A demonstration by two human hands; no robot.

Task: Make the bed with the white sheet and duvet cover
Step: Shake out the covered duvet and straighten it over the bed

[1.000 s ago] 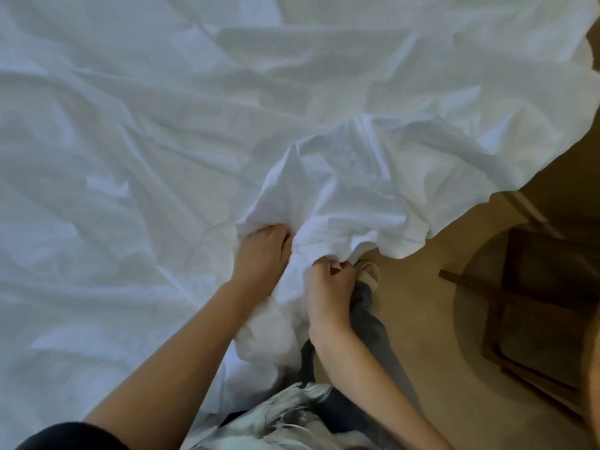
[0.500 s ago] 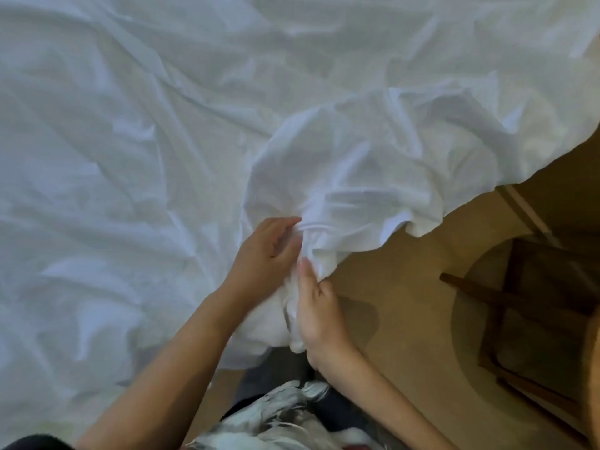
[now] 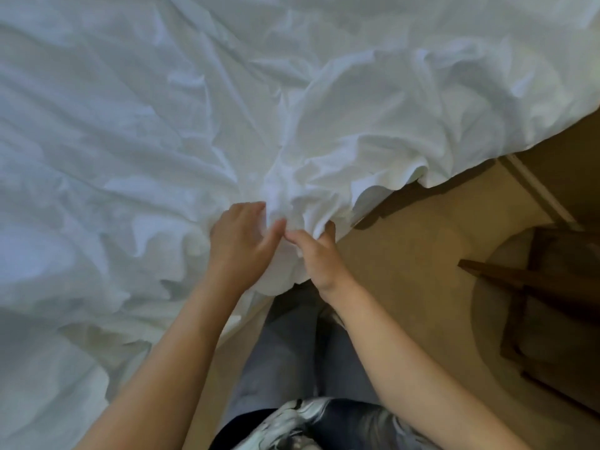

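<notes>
White sheet [image 3: 162, 141]: bunched clump lower and flatter than a second ago
Left hand [image 3: 238, 240]: loosened, fingers spread on folds
Right hand [image 3: 316, 254]: pinching the edge
Next: probably tucking that corner

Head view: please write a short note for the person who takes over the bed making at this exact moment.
Left hand: fingers spread and pressing on the bunched white fabric near the bed's edge; not clearly gripping.
Right hand: fingers tucked under the fabric's hanging edge, thumb on top, pinching it.
The fabric covers the whole bed in view, very wrinkled, with one edge drooping over the side above the tan floor. A dark wooden chair stands at the right.
Done: fabric laid over the bed.
Left: find the corner, pull flat, smooth. I cannot tell sheet from duvet cover.
</notes>
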